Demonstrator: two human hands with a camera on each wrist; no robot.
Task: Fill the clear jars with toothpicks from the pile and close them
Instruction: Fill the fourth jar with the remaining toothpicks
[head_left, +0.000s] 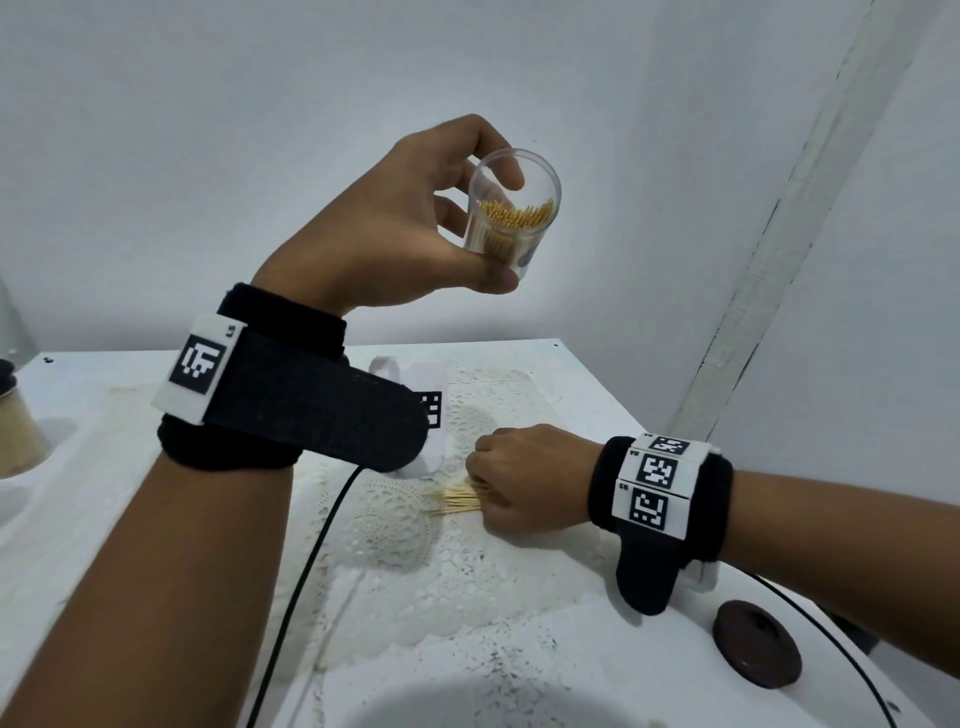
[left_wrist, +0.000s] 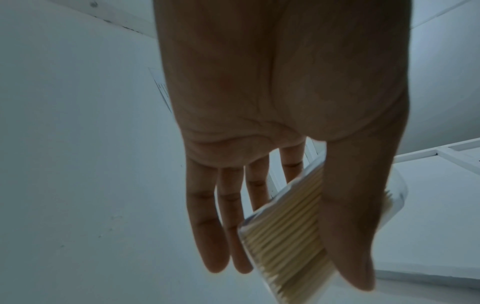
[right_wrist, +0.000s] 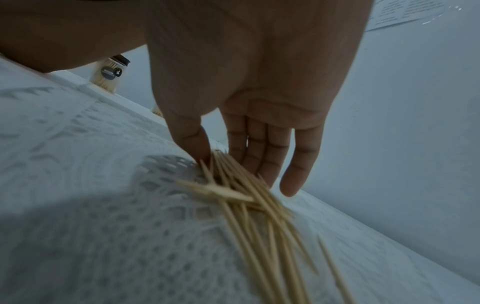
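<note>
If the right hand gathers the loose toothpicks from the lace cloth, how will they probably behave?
The toothpicks look thin, stiff and light, so they likely scatter or roll. They cross one another unevenly, so some may slip from the right hand. Their tips might catch in the lace cloth.

The left hand (head_left: 395, 218) holds the clear jar (head_left: 511, 213) raised above the table (head_left: 519, 639), toothpicks inside it. Below and to the right, the right hand (head_left: 524, 475) rests on the toothpick pile (head_left: 457, 501), which lies on the lace mat (head_left: 395, 525). A lid (head_left: 756, 644) lies near the table's right edge.
</note>
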